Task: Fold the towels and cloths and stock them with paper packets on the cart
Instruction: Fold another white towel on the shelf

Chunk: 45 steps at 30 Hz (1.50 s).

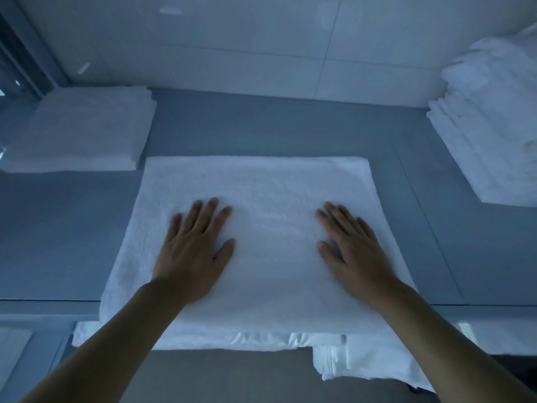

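A white towel point(267, 184) lies folded flat on the grey counter point(261, 126), its near edge hanging over the counter's front. My left hand point(194, 248) presses palm-down on the towel's left half, fingers straight and spread. My right hand point(351, 251) lies flat on the right half in the same way. Neither hand grips anything. A folded white towel point(81, 129) sits at the back left. A tall stack of folded white towels point(491, 123) stands at the right.
A white tiled wall point(232, 45) runs along the back of the counter. A dark window frame point(17, 59) is at the far left. Below the counter's front edge, more white cloth point(357, 365) sits on a lower level.
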Available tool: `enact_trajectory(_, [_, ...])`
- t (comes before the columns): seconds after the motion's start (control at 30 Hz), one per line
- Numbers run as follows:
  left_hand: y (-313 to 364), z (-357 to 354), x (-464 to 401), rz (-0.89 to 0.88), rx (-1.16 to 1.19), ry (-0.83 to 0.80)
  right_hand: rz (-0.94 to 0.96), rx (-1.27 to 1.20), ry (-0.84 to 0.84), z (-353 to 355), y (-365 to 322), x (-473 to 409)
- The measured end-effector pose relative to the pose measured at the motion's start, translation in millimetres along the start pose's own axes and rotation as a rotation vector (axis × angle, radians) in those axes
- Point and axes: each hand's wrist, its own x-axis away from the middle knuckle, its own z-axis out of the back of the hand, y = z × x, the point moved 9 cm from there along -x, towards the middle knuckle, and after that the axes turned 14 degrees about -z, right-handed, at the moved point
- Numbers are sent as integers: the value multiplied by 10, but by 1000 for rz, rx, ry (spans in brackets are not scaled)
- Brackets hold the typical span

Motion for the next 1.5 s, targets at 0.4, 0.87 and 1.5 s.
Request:
enact_trajectory(0.4, [336,-35,680,-34,12,-40,14,30,-62,-14,40,691])
enact_trajectory(0.87, [275,-36,342,-70,72,-65,-23,3,-32,28,203,549])
enact_trajectory(1.5, [1143,-56,652,-279,-7,-37,37,149,-55,-33,179,1066])
